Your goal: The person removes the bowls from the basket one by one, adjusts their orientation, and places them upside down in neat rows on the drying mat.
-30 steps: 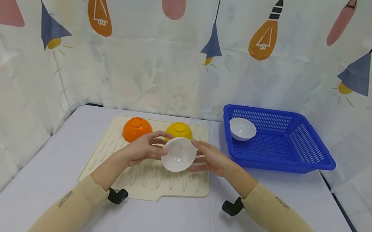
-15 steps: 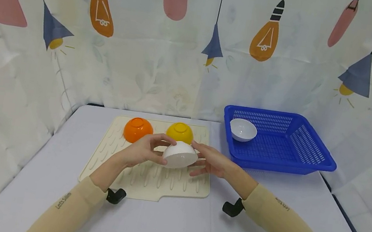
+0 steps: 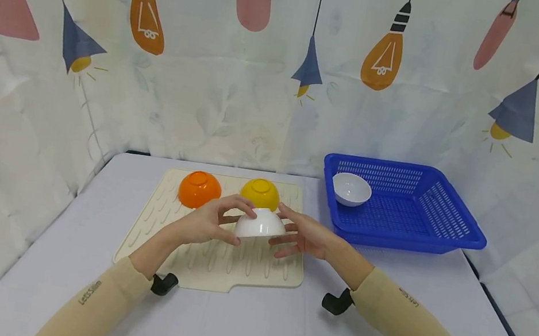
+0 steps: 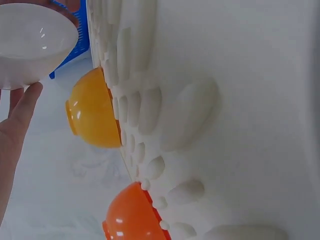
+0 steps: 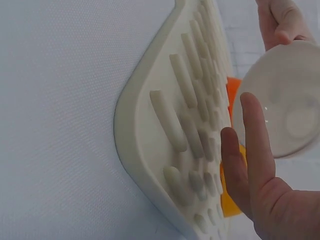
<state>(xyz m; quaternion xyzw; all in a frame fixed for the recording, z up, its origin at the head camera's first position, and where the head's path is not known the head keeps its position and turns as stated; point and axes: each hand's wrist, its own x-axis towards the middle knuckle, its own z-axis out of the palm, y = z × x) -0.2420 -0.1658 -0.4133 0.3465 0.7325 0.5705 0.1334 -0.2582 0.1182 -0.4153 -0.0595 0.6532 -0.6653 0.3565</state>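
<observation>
A white bowl (image 3: 261, 223) is held above the drying mat (image 3: 212, 272), upside down and slightly tilted. My left hand (image 3: 211, 220) grips its left side, index finger over the outside and thumb at the lower rim. Around the bowl's right side, my right hand (image 3: 309, 235) has its fingers spread and fairly straight; its exact contact is partly hidden. The right wrist view shows two of these straight fingers (image 5: 260, 140) in front of the bowl. Behind the hands, an orange bowl (image 3: 199, 189) and a yellow bowl (image 3: 261, 191) rest upside down on the mat.
A blue plastic basket (image 3: 410, 244) stands at the back right, with another white bowl (image 3: 351, 190) upright in its left corner. A white cloth covers the table (image 3: 245, 333). The patterned curtain (image 3: 180, 102) hangs directly behind it.
The held white bowl has turned over: its inside faced me a second ago, and now its outside and base face up. The fingers shifted slightly around it. The other bowls and the basket stayed put.
</observation>
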